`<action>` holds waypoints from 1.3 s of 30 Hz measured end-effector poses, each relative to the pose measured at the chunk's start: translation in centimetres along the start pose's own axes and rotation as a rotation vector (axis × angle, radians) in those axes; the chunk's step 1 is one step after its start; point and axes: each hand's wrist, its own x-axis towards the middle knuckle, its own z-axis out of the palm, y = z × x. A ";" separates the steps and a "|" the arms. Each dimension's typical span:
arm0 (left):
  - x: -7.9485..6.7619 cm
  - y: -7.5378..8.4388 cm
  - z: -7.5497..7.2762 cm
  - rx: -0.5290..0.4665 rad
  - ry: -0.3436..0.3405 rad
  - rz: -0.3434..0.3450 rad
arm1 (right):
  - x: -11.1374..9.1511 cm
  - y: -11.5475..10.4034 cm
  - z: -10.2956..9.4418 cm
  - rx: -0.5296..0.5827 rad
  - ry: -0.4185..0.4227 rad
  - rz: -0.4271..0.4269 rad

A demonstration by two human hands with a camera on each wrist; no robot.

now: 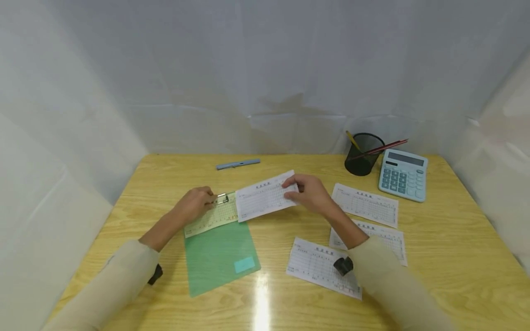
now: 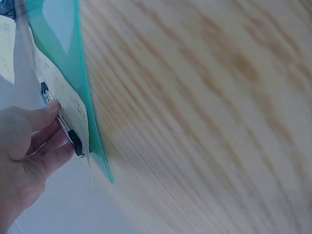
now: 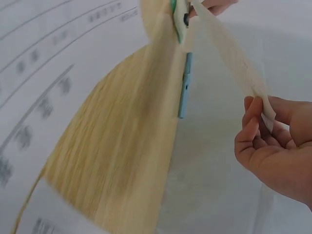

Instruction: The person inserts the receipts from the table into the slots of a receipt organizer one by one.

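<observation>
My left hand grips the metal clip at the top of a green see-through clipboard. In the left wrist view the thumb and fingers pinch the clip, which has black ends. A pale yellow printed form lies under the clip on the board. My right hand pinches the right end of a white printed form, whose left end overlaps the yellow one. Seen from the right wrist, this sheet slants up from the table toward the thumb and fingers.
Three more white forms lie at the right: one behind, one in the middle, one in front. A blue pen is near the back edge. At the back right stand a black mesh pen cup and a light blue calculator.
</observation>
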 end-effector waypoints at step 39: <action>0.2 -0.2 -0.4 -0.071 -0.011 0.011 | 5.6 -3.1 12.8 -0.178 -0.266 0.169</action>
